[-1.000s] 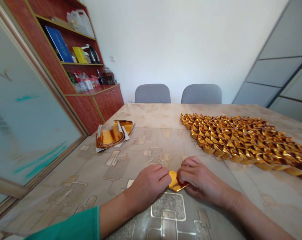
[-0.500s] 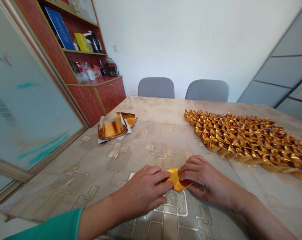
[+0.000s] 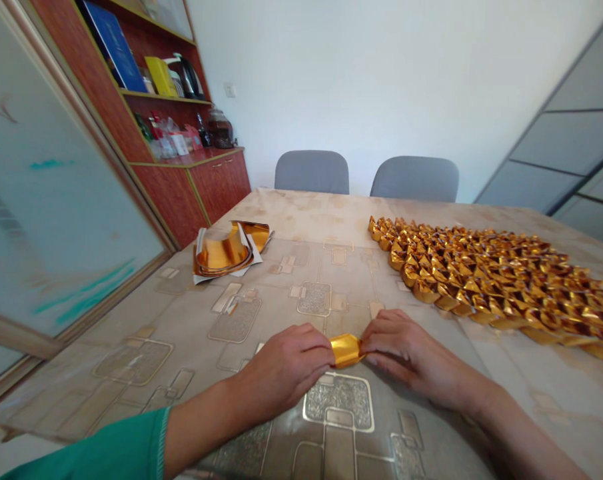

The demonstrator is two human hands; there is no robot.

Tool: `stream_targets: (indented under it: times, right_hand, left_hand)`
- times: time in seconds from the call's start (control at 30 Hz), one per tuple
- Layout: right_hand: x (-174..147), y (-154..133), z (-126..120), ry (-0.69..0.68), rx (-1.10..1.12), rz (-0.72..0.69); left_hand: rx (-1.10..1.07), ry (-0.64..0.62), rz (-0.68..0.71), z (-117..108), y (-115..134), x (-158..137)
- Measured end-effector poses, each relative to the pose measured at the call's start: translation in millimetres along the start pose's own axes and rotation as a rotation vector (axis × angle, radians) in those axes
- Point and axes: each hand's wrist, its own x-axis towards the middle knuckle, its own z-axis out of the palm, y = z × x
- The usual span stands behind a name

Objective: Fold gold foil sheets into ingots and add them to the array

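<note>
Between my two hands, just above or on the patterned table cover, is a small folded piece of gold foil paper (image 3: 346, 351). Its middle is rounded and shiny. My left hand (image 3: 297, 360) pinches its left end, fingers pressed together. At the other end, my right hand (image 3: 400, 350) grips the foil paper with thumb and fingertips. The fingertips hide both ends. To the right lie rows of finished-looking folded gold foil pieces (image 3: 481, 277), packed close together. A curved stack of gold foil sheets (image 3: 224, 252) with white backing rests at the left.
The table (image 3: 311, 207) has a clear patterned cover (image 3: 181, 313). Two grey chairs (image 3: 311, 172) stand at its far side by the white wall. A red-brown cabinet (image 3: 221, 180) with a kettle, bottles and boxes is at the left, near a frosted sliding door (image 3: 71, 200).
The gold foil paper has gone from a wider, flatter, angular shape to a narrower, rounded one. My fingers have closed in on its two ends.
</note>
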Motion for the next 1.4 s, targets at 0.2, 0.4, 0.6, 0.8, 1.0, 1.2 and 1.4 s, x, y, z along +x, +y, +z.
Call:
stream_targets:
  times: [0.2, 0.4, 0.6, 0.8, 1.0, 1.2, 1.4]
  right_hand:
    - [2.9, 3.3, 9.2, 0.051, 0.030, 0.061]
    - [4.4, 8.2, 15.9, 0.096, 0.103, 0.129]
    - [8.0, 9.0, 20.0, 0.160, 0.128, 0.223]
    - [11.0, 8.7, 24.7, 0.195, 0.049, 0.268]
    - [12.1, 6.1, 24.8, 0.193, 0.023, 0.261]
    - [13.9, 5.9, 24.3, 0.188, 0.021, 0.271]
    - [15.2, 8.4, 27.6, 0.185, -0.005, 0.295]
  left_hand:
    - [0.008, 0.005, -0.012, 3.9, -1.5, -6.0]
    - [0.008, -0.030, -0.078, 3.9, 1.7, -6.3]
    - [0.110, -0.078, -0.091, 0.7, 4.7, -4.5]
    - [0.230, -0.059, 0.003, 1.9, 4.3, -3.0]
    - [0.294, 0.006, 0.037, 9.3, 3.3, -2.9]
    - [0.307, 0.003, 0.040, 13.1, 2.9, -2.4]
    - [0.351, -0.013, 0.041, 15.4, 3.9, -3.2]
